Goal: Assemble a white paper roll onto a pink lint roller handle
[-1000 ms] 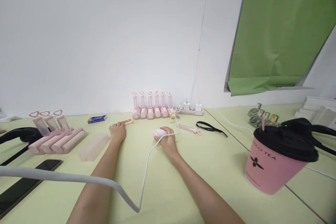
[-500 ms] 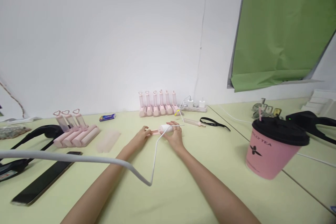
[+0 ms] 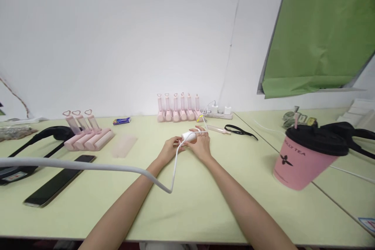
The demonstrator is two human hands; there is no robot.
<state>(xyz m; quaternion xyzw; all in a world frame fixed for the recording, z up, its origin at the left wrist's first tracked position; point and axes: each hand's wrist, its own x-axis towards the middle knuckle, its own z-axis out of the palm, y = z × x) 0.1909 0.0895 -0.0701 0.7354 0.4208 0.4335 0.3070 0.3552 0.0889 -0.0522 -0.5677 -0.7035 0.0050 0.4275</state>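
Near the middle of the table, my right hand point(image 3: 201, 145) is closed round a small white cylinder point(image 3: 188, 136), which lies tilted at the tabletop. My left hand point(image 3: 170, 149) is right beside it, fingers bent and pinching a pale pink part point(image 3: 180, 142) against the cylinder's near end. Most of that part is hidden by the fingers. A white cable point(image 3: 175, 164) runs in front of both hands. Behind my right hand lies a clear pink tube point(image 3: 217, 129) next to a black strap point(image 3: 240, 131).
Several pink tube-topped holders point(image 3: 175, 115) stand along the wall, with more point(image 3: 89, 138) at left. A power strip point(image 3: 218, 115) sits behind. A phone point(image 3: 58, 179), translucent pale sheets point(image 3: 124, 146), a blue packet point(image 3: 122, 121) and a pink cup point(image 3: 304, 160) surround the work spot.
My left hand has moved right, up against the white cylinder, bringing the pink part with it. The cylinder is now more tilted in my right hand. The whole view has shifted slightly.
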